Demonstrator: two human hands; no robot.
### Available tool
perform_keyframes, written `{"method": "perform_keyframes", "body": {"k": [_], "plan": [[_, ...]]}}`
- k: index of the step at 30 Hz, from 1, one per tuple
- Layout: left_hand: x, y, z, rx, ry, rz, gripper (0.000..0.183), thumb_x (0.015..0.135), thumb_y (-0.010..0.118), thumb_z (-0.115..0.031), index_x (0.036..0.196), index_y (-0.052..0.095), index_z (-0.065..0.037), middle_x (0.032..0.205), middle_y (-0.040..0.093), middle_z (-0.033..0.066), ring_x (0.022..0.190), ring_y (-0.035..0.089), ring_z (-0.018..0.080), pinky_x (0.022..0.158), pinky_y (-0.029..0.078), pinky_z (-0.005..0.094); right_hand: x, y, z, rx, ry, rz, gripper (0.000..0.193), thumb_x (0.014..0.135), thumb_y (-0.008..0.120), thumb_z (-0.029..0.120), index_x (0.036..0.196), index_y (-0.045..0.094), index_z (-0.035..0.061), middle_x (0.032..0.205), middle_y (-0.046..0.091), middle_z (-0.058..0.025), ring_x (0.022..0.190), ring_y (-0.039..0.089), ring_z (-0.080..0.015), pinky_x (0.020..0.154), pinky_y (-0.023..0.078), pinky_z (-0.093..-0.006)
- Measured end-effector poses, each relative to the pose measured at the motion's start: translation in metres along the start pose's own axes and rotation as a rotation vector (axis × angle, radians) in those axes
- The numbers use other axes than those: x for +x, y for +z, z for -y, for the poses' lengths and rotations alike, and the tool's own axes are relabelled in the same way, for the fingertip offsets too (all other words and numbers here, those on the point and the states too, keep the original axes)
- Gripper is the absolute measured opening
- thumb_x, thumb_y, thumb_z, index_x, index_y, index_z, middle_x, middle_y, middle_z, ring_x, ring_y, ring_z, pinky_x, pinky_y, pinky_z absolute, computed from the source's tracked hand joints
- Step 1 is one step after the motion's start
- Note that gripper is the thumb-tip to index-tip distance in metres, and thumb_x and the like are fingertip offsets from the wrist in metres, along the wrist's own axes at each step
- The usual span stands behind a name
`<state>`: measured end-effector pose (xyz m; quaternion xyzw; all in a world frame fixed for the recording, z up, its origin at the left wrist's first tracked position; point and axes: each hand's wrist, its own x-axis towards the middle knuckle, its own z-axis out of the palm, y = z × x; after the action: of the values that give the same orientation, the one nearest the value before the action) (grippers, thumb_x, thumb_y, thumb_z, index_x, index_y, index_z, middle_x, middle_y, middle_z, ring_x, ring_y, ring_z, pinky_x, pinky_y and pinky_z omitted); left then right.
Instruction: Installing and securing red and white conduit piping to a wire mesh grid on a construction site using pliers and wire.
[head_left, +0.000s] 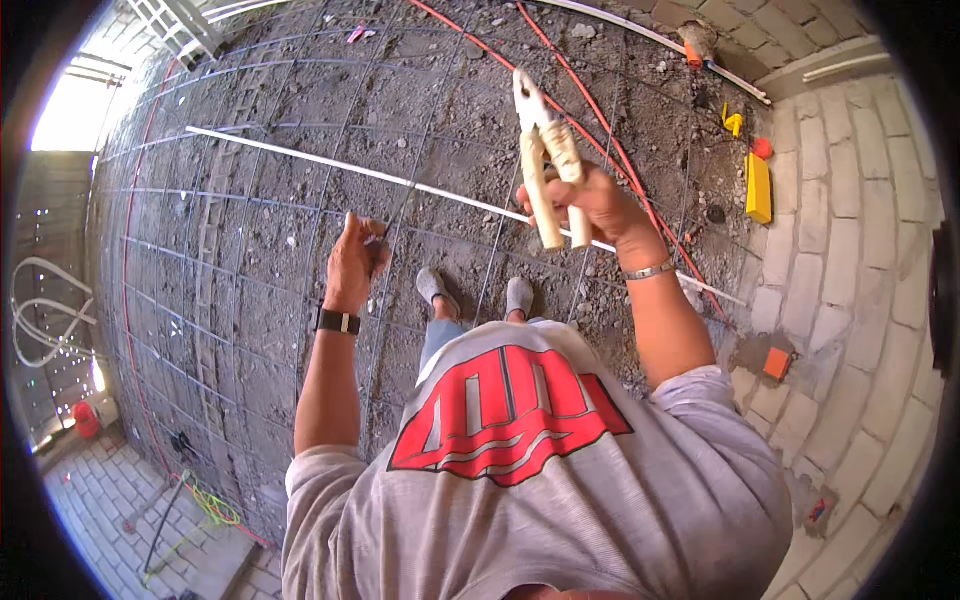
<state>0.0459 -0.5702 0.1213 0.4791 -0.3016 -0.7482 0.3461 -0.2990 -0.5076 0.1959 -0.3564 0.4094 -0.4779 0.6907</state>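
Cream-handled pliers (535,165): near 1 o'clock in the right hand, nose pointing up toward 12, the two grips spread apart.
Right hand (597,200): between 1 and 2 o'clock, fingers bent closed about the pliers' grips, a metallic band (650,271) on the wrist.
Left hand (350,265): between 9 and 10 o'clock, fingers loosely curled (whether they pinch anything small, I cannot tell), a black band (337,321) on the wrist.
White pipe (410,184): runs from 10 o'clock to 3 across the bar grid (250,198), passing behind the right hand.
Red tubes (460,31): enter at 12 o'clock, slanting toward 3.
Yellow block (759,190): 2 o'clock, beside the block wall (835,280).
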Motion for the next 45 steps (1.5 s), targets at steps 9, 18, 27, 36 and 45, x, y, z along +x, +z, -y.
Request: {"method": "perform_keyframes", "body": {"k": [9,18,27,36,45], "plan": [[0.012,-0.005,-0.008,-0.042,0.156,-0.032,0.045,0.094,0.042,-0.045,0.105,0.057,-0.004,0.086,0.051,0.0028,0.059,0.05,0.0116,0.049,0.033,0.0227,-0.006,0.051,-0.04,0.13,0.289,0.205,0.056,0.084,0.063,0.035,0.121,0.042,-0.0001,0.093,0.063,-0.0137,0.078,0.063,-0.0154,0.064,0.054,-0.0272],[0.023,-0.009,0.012,0.055,0.223,-0.165,0.046,0.095,0.041,-0.045,0.101,0.062,-0.005,0.09,0.057,0.003,0.06,0.052,0.0089,0.051,0.038,0.0222,0.017,0.081,-0.048,-0.051,0.533,0.383,0.051,0.087,0.056,0.024,0.127,0.036,-0.0008,0.102,0.061,-0.0161,0.081,0.064,-0.0171,0.054,0.052,-0.0205],[0.013,-0.001,0.029,0.078,0.279,-0.141,0.04,0.094,0.046,-0.043,0.091,0.057,-0.005,0.081,0.057,0.0028,0.067,0.052,0.009,0.054,0.044,0.0249,0.029,0.099,-0.053,-0.396,0.607,0.331,0.045,0.084,0.06,0.026,0.115,0.043,-0.0011,0.094,0.056,-0.0093,0.079,0.06,-0.0188,0.054,0.056,-0.0309],[0.018,0.001,0.04,0.179,0.349,-0.103,0.038,0.096,0.042,-0.038,0.083,0.053,-0.004,0.07,0.049,0.001,0.059,0.046,0.0096,0.054,0.04,0.0261,0.038,0.09,-0.061,-0.455,0.643,0.43,0.053,0.083,0.06,0.031,0.122,0.041,0.0009,0.1,0.054,-0.0097,0.086,0.059,-0.0195,0.056,0.057,-0.0314],[0.019,-0.003,0.044,0.314,0.308,-0.123,0.04,0.098,0.037,-0.04,0.087,0.054,-0.005,0.074,0.051,0.0011,0.062,0.049,0.0102,0.057,0.041,0.0253,0.04,0.089,-0.063,-0.427,0.561,0.372,0.041,0.083,0.059,0.028,0.113,0.048,0.0006,0.091,0.056,-0.0079,0.077,0.057,-0.0155,0.052,0.054,-0.0297]]}}
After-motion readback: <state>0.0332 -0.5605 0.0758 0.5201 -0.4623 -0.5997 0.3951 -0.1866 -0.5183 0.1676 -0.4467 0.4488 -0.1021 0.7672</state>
